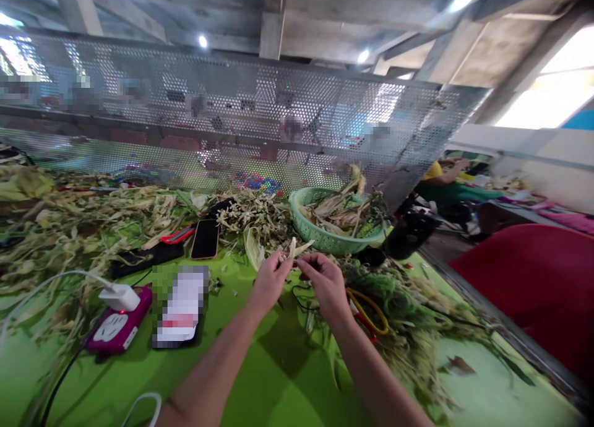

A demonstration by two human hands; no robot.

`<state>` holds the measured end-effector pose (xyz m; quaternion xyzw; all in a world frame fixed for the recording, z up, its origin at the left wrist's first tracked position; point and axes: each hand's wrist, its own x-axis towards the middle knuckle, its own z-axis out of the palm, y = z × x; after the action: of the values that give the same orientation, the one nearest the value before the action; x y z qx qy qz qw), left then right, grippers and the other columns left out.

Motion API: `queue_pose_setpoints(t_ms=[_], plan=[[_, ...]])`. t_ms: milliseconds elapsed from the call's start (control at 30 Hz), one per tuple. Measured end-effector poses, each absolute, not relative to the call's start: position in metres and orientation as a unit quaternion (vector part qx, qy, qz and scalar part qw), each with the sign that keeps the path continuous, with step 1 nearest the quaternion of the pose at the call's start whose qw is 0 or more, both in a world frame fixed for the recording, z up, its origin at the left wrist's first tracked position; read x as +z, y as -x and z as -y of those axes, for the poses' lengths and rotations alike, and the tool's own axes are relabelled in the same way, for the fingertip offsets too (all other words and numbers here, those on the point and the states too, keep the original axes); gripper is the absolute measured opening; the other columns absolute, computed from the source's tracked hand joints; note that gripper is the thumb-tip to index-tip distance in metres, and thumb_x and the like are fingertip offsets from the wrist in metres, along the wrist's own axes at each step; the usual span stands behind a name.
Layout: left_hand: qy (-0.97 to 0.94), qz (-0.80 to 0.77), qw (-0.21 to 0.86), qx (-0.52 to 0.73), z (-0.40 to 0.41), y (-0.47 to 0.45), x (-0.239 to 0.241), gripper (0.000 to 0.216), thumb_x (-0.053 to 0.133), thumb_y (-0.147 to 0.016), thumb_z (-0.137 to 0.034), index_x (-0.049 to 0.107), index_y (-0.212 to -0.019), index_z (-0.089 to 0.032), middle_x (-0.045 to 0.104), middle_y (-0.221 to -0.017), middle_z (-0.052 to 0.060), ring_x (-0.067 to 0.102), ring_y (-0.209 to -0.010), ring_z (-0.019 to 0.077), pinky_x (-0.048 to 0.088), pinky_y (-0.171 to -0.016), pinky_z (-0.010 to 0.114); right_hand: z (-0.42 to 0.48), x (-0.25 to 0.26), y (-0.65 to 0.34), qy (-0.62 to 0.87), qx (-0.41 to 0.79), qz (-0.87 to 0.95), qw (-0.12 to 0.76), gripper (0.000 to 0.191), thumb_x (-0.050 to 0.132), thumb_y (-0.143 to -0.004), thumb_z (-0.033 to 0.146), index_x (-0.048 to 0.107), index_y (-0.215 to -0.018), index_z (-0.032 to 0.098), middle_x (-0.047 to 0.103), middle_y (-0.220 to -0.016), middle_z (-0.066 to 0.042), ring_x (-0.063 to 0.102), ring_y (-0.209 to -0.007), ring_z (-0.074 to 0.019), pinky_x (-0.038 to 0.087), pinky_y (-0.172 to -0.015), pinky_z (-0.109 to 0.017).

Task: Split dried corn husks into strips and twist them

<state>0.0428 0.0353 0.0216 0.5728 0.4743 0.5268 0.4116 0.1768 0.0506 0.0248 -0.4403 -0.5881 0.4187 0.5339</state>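
Both hands meet above the green table [260,377], fingertips close together. Pale strips of dried corn husk [302,249] stick up from between them. My left hand [273,280] pinches the husk near its lower end. Thumb and fingers of my right hand [325,281] press on the same piece from the other side. Just behind the hands lies a broader pale-green husk leaf [253,247]. Beside my right wrist are scissors with yellow and red handles [371,312], partly hidden by the forearm.
A green plastic basket [320,238] of husks stands behind the hands. Husk scraps [116,219] spread over the left; green fibres [394,297] lie right. A phone [205,239], a blurred-screen phone [180,306] and a purple power strip [120,322] sit left. Perforated metal panel [232,124] rises behind.
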Motion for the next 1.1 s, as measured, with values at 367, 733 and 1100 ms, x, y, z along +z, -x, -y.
queue_pose_setpoints(t_ms=[367,733,1100], plan=[[-0.469,-0.421,0.590,0.504,-0.035,-0.046,0.022,0.023,0.052,-0.079,-0.039,0.052,-0.080,-0.016,0.042,-0.063,-0.004,0.033,-0.052,0.0067,0.021,-0.046,0.019,-0.050,0.031,-0.180,0.396,0.458,0.539,0.586,0.025,0.067,-0.076,0.040,0.070,-0.090,0.020,0.061,-0.070,0.000,0.047,-0.057,-0.0107,0.039,-0.053,-0.022],[-0.561,-0.456,0.492,0.485,-0.041,-0.035,0.020,0.022,0.054,-0.079,-0.038,0.055,-0.075,-0.017,0.050,-0.065,-0.003,0.044,-0.062,0.0107,0.034,-0.058,0.022,-0.051,0.039,-0.189,0.356,0.397,0.672,0.514,0.018,0.064,-0.080,0.036,0.073,-0.086,0.021,0.066,-0.088,-0.006,0.058,-0.077,-0.0176,0.048,-0.069,-0.030],[-0.696,-0.543,0.286,0.372,-0.035,-0.032,0.028,0.003,0.050,-0.077,-0.020,0.053,-0.076,-0.020,0.051,-0.065,-0.001,0.045,-0.061,0.0137,0.029,-0.058,0.024,-0.054,0.033,-0.185,0.413,0.311,0.721,0.461,0.019,0.065,-0.077,0.036,0.066,-0.079,0.017,0.066,-0.073,-0.003,0.058,-0.069,-0.0167,0.046,-0.065,-0.028]])
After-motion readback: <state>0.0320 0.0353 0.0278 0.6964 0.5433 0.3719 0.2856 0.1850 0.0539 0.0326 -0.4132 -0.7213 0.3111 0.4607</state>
